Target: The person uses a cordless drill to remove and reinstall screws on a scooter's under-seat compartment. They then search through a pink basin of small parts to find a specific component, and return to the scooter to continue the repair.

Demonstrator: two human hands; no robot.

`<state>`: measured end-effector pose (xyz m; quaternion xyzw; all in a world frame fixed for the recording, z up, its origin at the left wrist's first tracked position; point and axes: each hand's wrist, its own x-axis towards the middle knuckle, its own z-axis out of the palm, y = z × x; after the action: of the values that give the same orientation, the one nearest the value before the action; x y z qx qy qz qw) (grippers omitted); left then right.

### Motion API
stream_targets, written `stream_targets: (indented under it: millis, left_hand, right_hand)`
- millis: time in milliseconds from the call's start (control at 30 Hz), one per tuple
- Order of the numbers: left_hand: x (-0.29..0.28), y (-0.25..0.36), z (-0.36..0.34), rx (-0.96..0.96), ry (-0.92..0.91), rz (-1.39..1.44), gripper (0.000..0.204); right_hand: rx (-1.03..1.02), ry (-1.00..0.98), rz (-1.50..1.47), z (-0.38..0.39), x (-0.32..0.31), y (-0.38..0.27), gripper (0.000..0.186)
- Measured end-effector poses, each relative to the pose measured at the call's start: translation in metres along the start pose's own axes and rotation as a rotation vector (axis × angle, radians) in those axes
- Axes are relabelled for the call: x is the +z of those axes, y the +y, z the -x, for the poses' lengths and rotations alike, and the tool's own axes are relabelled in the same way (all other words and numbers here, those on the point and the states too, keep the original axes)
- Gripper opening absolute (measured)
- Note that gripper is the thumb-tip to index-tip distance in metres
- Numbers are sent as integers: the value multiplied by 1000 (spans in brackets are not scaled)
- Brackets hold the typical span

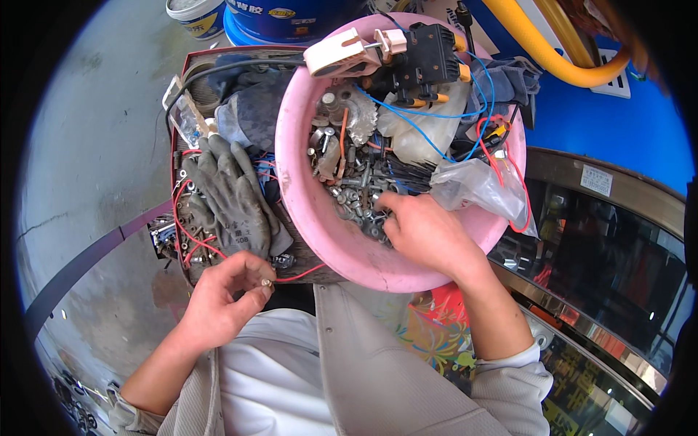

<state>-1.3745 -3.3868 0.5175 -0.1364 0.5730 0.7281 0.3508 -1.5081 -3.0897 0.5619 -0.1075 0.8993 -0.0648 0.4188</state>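
Note:
My left hand (229, 298) is closed in a pinch in front of my body. Between its thumb and finger sits a small brassy metal fastener (267, 283), too small to tell whether nut or screw. My right hand (429, 231) reaches over the near rim of a pink plastic basin (305, 211). Its curled fingertips are down in a heap of loose bolts and nuts (356, 200), and what they pinch is partly hidden. Beside the heap, inside the basin, lie a toothed metal disc (362, 120) and crumpled clear plastic bags (472, 185).
A pink clamp (345, 54) and a black part with yellow tips (429, 62) rest across the basin's far rim. Thin blue wires (422, 115) loop over it. Left of the basin lies a grey work glove (236, 192) among small hardware and red wire. Blue buckets (269, 25) stand behind.

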Motion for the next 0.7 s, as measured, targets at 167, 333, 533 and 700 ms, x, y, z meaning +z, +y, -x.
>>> stream_targets:
  millis: [167,333,533,700]
  left_hand:
    - [0,-2,-3,-4,-3,0,14]
    - [0,-1,-3,-10,-2,-9,15]
    - [-7,-2,0,0,21,12,15]
    - [-7,0,-1,-15,5,10,15]
  right_hand:
    - [-135,14,-58,-18,24,6,48]
    - [32,-120,195,-2,8,0,45]
    - [2,-62,114,-6,12,8,33]
    - [-94,137,-64,-18,29,10,31]
